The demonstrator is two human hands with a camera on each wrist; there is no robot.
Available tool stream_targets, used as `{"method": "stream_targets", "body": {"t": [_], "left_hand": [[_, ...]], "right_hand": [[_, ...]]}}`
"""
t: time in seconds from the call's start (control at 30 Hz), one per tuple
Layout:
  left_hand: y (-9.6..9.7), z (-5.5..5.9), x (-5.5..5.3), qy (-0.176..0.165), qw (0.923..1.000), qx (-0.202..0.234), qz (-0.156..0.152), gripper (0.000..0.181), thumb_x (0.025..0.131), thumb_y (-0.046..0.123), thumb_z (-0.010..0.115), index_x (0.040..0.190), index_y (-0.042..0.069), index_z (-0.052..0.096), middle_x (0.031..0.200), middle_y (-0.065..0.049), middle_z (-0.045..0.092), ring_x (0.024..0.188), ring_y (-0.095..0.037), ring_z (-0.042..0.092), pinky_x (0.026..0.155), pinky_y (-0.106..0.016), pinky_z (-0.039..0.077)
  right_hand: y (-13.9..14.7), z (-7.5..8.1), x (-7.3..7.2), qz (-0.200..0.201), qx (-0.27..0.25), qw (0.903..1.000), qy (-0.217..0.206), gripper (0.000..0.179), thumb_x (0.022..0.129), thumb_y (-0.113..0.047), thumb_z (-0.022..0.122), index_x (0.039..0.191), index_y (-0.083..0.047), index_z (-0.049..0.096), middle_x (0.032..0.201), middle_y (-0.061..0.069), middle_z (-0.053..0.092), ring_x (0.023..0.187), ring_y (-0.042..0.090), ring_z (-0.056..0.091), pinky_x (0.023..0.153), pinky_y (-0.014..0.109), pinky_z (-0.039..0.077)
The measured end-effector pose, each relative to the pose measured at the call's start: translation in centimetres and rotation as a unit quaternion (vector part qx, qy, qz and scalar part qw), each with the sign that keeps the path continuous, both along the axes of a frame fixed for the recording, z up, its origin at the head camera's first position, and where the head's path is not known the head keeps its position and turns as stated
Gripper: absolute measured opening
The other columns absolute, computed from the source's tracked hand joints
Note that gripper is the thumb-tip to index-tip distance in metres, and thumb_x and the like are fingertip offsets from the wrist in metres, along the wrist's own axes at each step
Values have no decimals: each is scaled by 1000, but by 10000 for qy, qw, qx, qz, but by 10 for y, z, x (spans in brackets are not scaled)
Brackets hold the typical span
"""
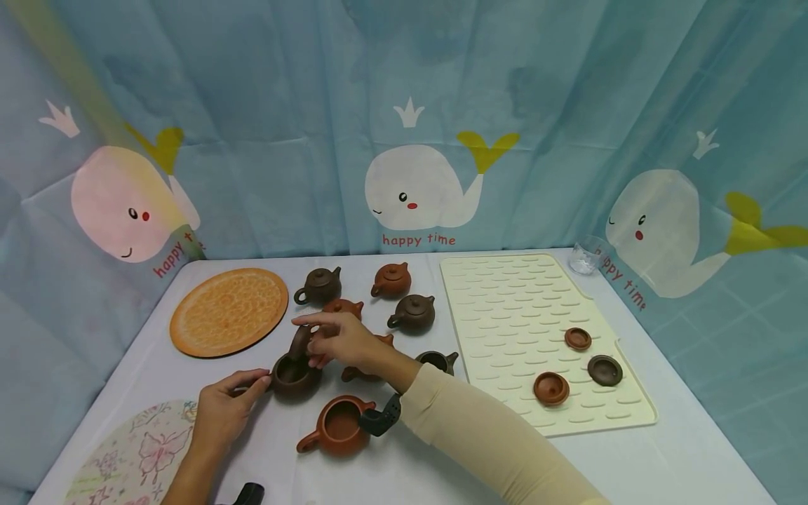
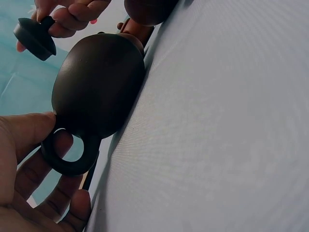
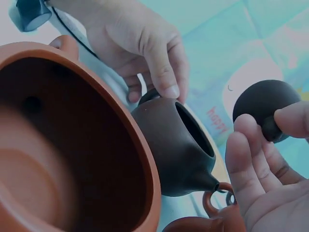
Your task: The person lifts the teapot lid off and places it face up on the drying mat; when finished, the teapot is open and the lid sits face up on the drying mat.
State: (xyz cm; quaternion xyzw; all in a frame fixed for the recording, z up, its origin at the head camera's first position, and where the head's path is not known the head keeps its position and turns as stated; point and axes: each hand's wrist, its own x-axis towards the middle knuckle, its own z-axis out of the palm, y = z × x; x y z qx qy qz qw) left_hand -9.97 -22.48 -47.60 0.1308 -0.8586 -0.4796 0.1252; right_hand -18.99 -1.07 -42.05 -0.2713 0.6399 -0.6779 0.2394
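Dark lid [image 3: 263, 96] pinched by right hand [image 1: 346, 345], teapot handle [image 2: 71, 167] by left hand [image 1: 226, 407], knob [image 3: 271, 130] visible only from wrists

Room to pass lies between the orange disc [image 1: 229, 312] and floral mat [image 1: 120, 459]; the right forearm [image 1: 489, 435] bars the red teapot [image 1: 343, 426] from the cream mat [image 1: 499, 330]

Before me at 11 o'clock, a dark brown, round-bellied teapot [image 1: 297, 388] stands upright and uncovered, its looped handle [image 2: 72, 167] toward 9 o'clock. I hold its matching dark lid [image 3: 264, 98], round-knobbed, tipped on edge and clear of the pot, at the mouth's 12 o'clock.
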Motion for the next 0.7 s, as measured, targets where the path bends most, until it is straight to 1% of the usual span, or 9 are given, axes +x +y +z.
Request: {"method": "stream_targets", "body": {"t": [0.07, 0.2, 0.3, 0.33, 0.4, 0.47, 0.57, 0.7], "left_hand": [[0, 0, 0, 9, 10000, 15, 0, 17, 88, 10, 72, 103, 3, 75, 99, -8, 71, 83, -1, 58, 66, -14, 45], [0, -1, 1, 51, 10000, 38, -12, 17, 87, 10, 73, 102, 3, 75, 98, -8, 71, 82, -2, 57, 64, -16, 46], [0, -1, 0, 70, 10000, 52, -26, 17, 87, 10, 73, 102, 3, 75, 98, -8, 71, 81, -3, 57, 62, -17, 47], [0, -1, 0, 77, 10000, 51, -27, 17, 87, 10, 73, 102, 3, 75, 98, -8, 71, 81, -3, 57, 62, -17, 47], [0, -1, 0, 77, 10000, 42, -20, 17, 87, 10, 73, 102, 3, 75, 98, -8, 71, 81, -3, 57, 63, -17, 46], [0, -1, 0, 51, 10000, 34, -8, 17, 87, 10, 73, 103, 3, 75, 98, -8, 71, 82, -3, 57, 63, -16, 46], [0, -2, 0, 32, 10000, 15, 4, 17, 87, 11, 73, 103, 4, 75, 98, -8, 71, 83, -2, 57, 65, -15, 45], [-1, -2, 0, 27, 10000, 10, -3, 17, 88, 12, 73, 102, 3, 75, 98, -8, 71, 83, -2, 57, 67, -13, 44]], "right_hand": [[0, 1, 1, 40, -79, 9998, -196, 45, 90, 9, 53, 131, -9, 60, 81, 16, 62, 69, 23, 66, 67, 40, 56], [0, 1, 1, 159, -427, 9958, -793, 41, 90, 6, 46, 129, -3, 53, 85, 17, 59, 69, 24, 64, 66, 37, 55], [-1, 1, 0, 202, -718, 9906, -1147, 37, 92, 0, 47, 129, 2, 46, 87, 16, 58, 71, 24, 64, 65, 35, 54], [-1, 1, 0, 176, -765, 9895, -1211, 35, 93, -2, 49, 128, 2, 46, 88, 16, 59, 72, 24, 64, 65, 34, 54], [-1, 0, -1, 92, -790, 9890, -1246, 32, 95, -5, 55, 126, 0, 48, 89, 16, 61, 73, 24, 64, 65, 33, 54], [-1, 0, -1, -15, -731, 9903, -1185, 29, 95, -7, 60, 122, -2, 52, 90, 16, 63, 74, 24, 65, 65, 33, 55], [-1, 1, -1, -179, -649, 9917, -1093, 26, 92, -3, 64, 116, -5, 55, 90, 14, 65, 76, 23, 65, 67, 34, 55], [1, 4, 0, -272, -620, 9928, -988, 31, 88, 1, 67, 117, -5, 56, 97, 13, 67, 83, 24, 67, 74, 36, 54]]}}
